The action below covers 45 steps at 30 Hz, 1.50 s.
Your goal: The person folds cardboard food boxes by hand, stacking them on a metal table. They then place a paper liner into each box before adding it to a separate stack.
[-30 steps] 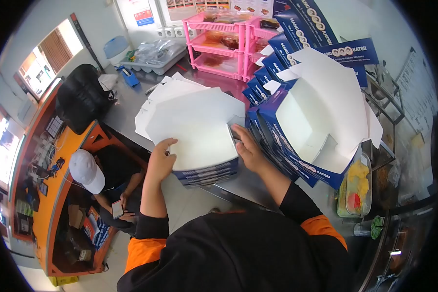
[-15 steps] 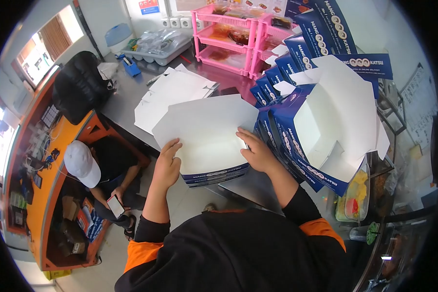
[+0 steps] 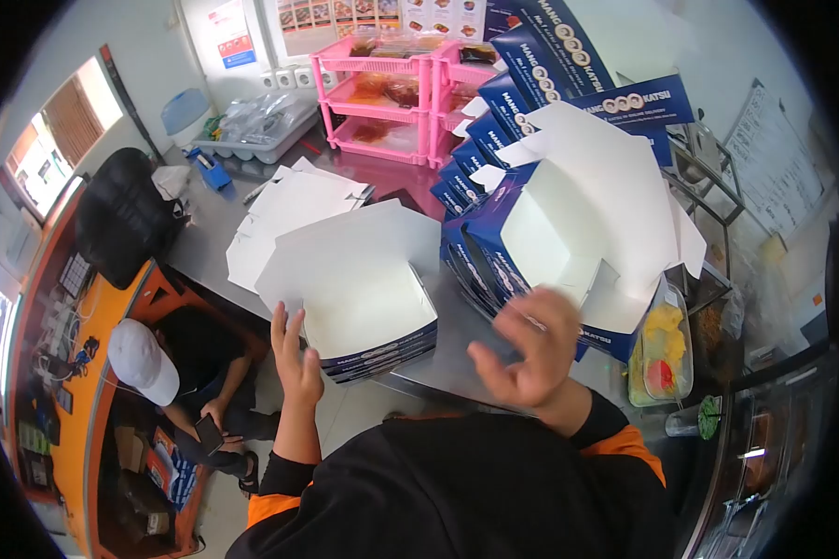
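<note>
Nested open food boxes, white inside with blue printed fronts, form a stack (image 3: pixel 368 307) at the near edge of the metal table. My left hand (image 3: pixel 296 359) is upright at the stack's left side, fingers extended and apart. To the right, my right hand (image 3: pixel 534 349) hovers with spread fingers, slightly blurred, holding nothing. It overlaps the lower front of a second, larger pile of folded boxes (image 3: pixel 555 219), which leans with its lids up. Flat white box sheets (image 3: pixel 294 216) lie behind the nearer stack.
A pink tiered rack (image 3: pixel 382 102) with packed food stands at the back, beside a grey tray (image 3: pixel 261 130) of plastic bags. At left, a seated person (image 3: pixel 191 373) in a white cap holds a phone. A container of yellow food (image 3: pixel 660 349) sits at right.
Both hands have come off the sides of the nearer box stack, the right one moving right toward the larger pile. The camera view has shifted. The seated person's phone has tilted.
</note>
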Available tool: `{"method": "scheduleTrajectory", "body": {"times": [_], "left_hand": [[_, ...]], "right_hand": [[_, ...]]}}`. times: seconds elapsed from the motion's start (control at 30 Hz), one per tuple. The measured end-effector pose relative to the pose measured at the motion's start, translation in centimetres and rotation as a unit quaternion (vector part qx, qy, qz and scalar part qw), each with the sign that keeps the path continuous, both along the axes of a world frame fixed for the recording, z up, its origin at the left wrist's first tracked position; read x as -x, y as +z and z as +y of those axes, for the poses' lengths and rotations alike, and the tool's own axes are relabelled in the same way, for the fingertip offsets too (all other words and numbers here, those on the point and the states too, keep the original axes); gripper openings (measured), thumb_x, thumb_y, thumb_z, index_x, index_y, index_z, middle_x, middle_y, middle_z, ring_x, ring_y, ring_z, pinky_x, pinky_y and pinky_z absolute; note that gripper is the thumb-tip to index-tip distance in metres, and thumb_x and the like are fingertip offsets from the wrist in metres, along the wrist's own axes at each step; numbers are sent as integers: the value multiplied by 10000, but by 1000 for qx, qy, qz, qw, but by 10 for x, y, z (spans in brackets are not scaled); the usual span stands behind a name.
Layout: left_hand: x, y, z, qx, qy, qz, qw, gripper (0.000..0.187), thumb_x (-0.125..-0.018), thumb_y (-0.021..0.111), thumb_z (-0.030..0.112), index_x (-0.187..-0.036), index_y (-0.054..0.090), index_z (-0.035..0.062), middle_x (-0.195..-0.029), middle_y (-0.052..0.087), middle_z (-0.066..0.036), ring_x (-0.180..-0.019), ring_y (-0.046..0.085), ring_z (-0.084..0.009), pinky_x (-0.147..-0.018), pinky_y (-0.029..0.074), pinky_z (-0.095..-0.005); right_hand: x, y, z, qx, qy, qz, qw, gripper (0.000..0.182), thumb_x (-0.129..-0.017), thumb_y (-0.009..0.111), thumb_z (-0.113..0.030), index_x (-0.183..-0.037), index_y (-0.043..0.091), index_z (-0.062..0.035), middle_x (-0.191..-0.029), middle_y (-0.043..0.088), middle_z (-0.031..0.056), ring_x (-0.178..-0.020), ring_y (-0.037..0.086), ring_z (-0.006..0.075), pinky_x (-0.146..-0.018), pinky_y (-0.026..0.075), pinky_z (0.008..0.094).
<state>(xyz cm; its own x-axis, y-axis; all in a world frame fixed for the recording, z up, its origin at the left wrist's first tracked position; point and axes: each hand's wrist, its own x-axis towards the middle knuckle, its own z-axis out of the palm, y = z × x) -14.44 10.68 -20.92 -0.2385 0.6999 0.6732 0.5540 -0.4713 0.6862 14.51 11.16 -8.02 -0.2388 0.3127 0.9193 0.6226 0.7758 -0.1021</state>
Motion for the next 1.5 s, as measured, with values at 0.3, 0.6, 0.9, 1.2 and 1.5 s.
{"method": "scheduleTrajectory", "body": {"times": [0.3, 0.6, 0.9, 1.2, 1.5], "left_hand": [[-17, -1, 0, 53, 40, 244, 968, 465, -562, 793, 316, -907, 600, 71, -1181, 489, -161, -1185, 389, -389, -962, 329, -463], [-50, 95, -16, 19, -227, -319, 920, 1021, -661, 696, 491, -1384, 138, 34, -1356, 303, -135, -1227, 338, -274, -982, 303, -406], [-35, 119, -13, 73, -169, -468, 864, 625, -808, 493, 80, -1370, 224, 26, -1226, 450, -169, -1080, 494, -250, -859, 435, -320], [-30, 121, -11, 137, -149, -462, 863, 555, -920, 401, 348, -1367, 279, 44, -1279, 440, -113, -1132, 466, -230, -934, 380, -320], [25, 63, 3, 345, 14, -316, 884, 720, -849, 397, 588, -1345, 343, 69, -1322, 401, -136, -1111, 455, -320, -860, 414, -443]], "right_hand": [[-18, -7, 46, 129, -106, -104, 981, 117, -719, 556, -40, -831, 587, -55, -728, 582, 73, -679, 542, 279, -600, 369, 422], [25, 21, 11, 71, 151, -361, 918, 96, -723, 526, -177, -773, 562, -104, -734, 522, 13, -716, 527, 196, -772, 423, 396], [22, 0, 44, 187, 173, -2, 967, 642, -734, 660, -299, -1275, 372, -107, -1160, 490, 172, -1055, 485, 271, -909, 366, 511], [43, -21, 64, 716, 339, 255, 554, 766, -771, 611, -242, -1371, 156, -102, -1024, 525, 160, -638, 586, 210, -549, 524, 322], [39, -31, 80, 677, 205, 266, 655, 781, -755, 627, -369, -1360, 205, -114, -1024, 537, 172, -530, 559, 174, -438, 479, 259]]}}
